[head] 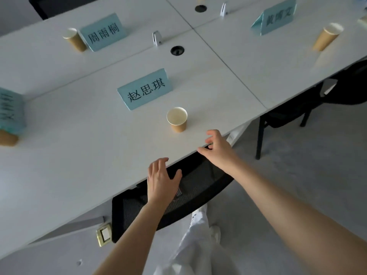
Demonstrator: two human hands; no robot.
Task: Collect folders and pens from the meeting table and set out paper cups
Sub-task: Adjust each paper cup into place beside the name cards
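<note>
Here: paper cup (177, 119) standing upright on table (83, 155), just beyond right hand (216, 149); fingers loosely curled, gripping nothing; left hand (161, 181) farther, fingers spreading.

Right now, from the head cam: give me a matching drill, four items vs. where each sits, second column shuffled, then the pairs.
Items
1. nearest paper cup
2. mesh chair
3. left hand
4. round cable hole

Places
A. over the chair back, at the table edge
B. pushed in under the table edge
C. just in front of the middle name card
D. in the tabletop beyond the middle name card

Pairs: 1-C, 2-B, 3-A, 4-D
</note>
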